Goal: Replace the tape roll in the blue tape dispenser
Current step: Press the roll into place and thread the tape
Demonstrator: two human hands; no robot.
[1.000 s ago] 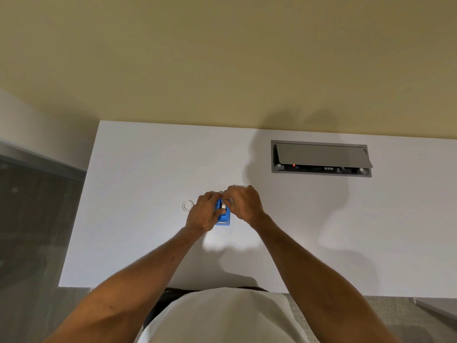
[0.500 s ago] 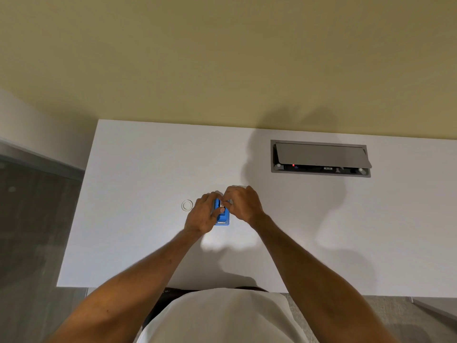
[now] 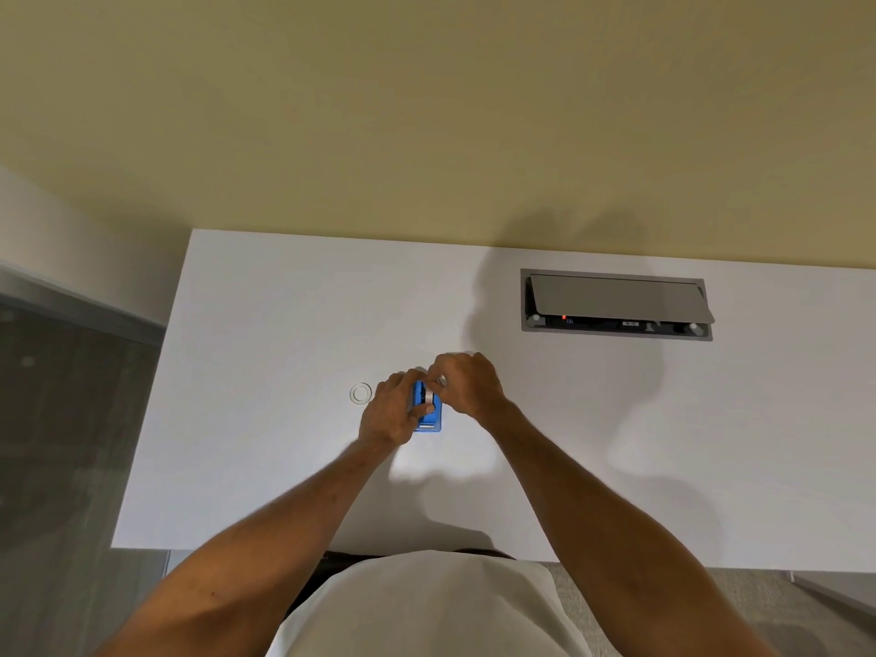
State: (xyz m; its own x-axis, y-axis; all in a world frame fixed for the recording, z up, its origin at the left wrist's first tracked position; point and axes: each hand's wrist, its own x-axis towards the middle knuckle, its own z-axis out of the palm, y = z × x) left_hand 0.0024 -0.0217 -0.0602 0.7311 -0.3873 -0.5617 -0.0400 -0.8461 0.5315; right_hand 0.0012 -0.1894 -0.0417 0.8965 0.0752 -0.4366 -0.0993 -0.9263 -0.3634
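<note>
Both hands on dispenser (image 3: 428,417) on desk (image 3: 265,324): L hand (image 3: 389,412) grips its side, R hand (image 3: 467,382) pinches tape (image 3: 428,395) over it.

Both hands cover most of the blue tape dispenser (image 3: 430,419); the tape roll inside is too small to tell.

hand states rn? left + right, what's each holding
Left hand: closed on the blue tape dispenser, steadying it on the desk.
Right hand: fingers pinched on the tape roll at the dispenser.
</note>
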